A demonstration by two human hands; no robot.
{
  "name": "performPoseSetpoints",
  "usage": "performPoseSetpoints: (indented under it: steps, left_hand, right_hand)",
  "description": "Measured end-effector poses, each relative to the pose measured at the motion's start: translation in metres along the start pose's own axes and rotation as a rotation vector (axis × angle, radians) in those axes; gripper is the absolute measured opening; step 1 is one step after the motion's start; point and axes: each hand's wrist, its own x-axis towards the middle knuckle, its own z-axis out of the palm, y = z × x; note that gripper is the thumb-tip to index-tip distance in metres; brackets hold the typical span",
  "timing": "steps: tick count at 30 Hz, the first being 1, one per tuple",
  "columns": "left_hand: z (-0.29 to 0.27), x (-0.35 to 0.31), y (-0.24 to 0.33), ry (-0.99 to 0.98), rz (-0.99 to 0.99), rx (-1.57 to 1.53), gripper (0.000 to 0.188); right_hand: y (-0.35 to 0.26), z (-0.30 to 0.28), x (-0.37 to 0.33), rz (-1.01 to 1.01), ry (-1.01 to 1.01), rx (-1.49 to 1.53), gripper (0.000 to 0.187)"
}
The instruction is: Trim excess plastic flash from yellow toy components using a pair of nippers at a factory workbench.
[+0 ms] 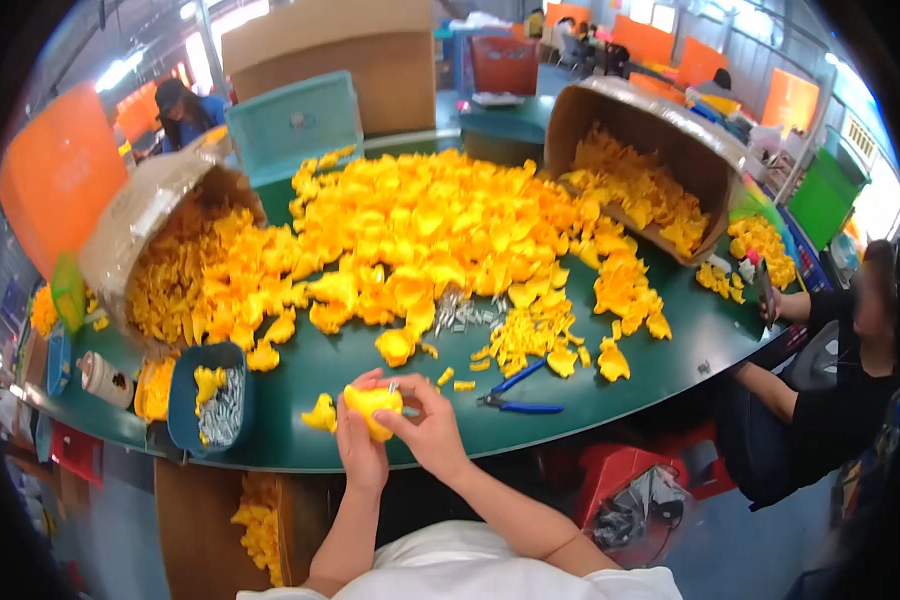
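Observation:
Both my hands hold one yellow plastic part above the front edge of the green table. My left hand cups it from the left and below. The fingers and thumb of my right hand close on its right side, with a small grey metallic bit showing by the fingertips. Just left of my hands lies another yellow piece. Blue-handled pliers rest on the table to the right. Beyond them are a small heap of little yellow pieces and some grey metal pins.
A large pile of yellow parts covers the table's middle, between two tipped cardboard boxes. A blue bin with metal pins stands left. Another person sits at right. Below the table is an open box.

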Motion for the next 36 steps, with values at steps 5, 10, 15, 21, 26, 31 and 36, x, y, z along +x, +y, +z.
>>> performPoseSetpoints:
  steps: [5,10,15,21,26,31,36]
  left_hand:
    - [-0.015,-0.013,-0.026,0.010,-0.087,0.082,0.036]
    - [-0.027,-0.008,-0.041,0.042,-0.161,0.269,0.029]
    - [-0.013,-0.004,-0.035,0.002,-0.113,0.298,0.025]
    - [-0.025,-0.011,-0.038,0.097,-0.088,0.339,0.025]
    - [-0.013,-0.018,-0.024,0.029,-0.109,0.328,0.022]
    - [-0.007,-0.016,-0.035,0.062,-0.078,0.476,0.026]
    - [-0.020,-0.010,-0.045,0.031,-0.010,0.523,0.024]
  right_hand:
    - [0.021,-0.009,-0.011,-0.245,0.110,-0.469,0.027]
    - [0.032,-0.012,-0.010,-0.054,0.140,-0.673,0.028]
    - [0.028,-0.017,-0.009,-0.074,0.174,-0.623,0.028]
    - [0.050,-0.007,-0.013,-0.119,0.184,-0.696,0.029]
    - [0.036,-0.009,-0.020,-0.080,0.200,-0.646,0.027]
    - [0.039,-0.021,-0.017,-0.171,0.193,-0.667,0.022]
    - [0.047,-0.020,-0.014,-0.175,0.120,-0.640,0.019]
